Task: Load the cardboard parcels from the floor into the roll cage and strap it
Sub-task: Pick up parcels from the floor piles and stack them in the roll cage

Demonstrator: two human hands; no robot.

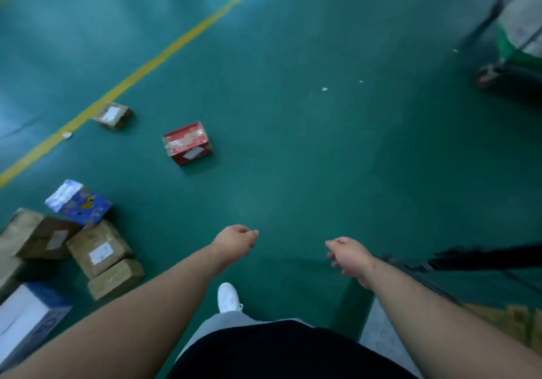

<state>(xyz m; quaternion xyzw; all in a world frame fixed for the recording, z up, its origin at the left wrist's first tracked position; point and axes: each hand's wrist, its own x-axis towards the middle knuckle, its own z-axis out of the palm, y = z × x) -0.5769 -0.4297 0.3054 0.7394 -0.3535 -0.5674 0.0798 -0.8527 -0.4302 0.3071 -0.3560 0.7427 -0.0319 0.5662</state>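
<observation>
Parcels lie scattered on the green floor. A red box (187, 143) sits alone in the middle left, and a small brown box (113, 115) lies by the yellow line. At the lower left a blue patterned box (78, 202) rests among several brown cardboard parcels (98, 251), with a white and blue carton (28, 320) nearest me. My left hand (236, 242) and my right hand (347, 254) hang in front of me over bare floor, fingers loosely curled, holding nothing. A dark strap (481, 258) runs in from the right edge beside my right forearm.
A wheeled cart with a green base and white sacks (516, 44) stands at the upper right. A yellow floor line (140, 70) crosses diagonally. Small white scraps (324, 89) dot the floor. My white shoe (227, 298) is below my hands. Cardboard (516, 320) shows at the lower right.
</observation>
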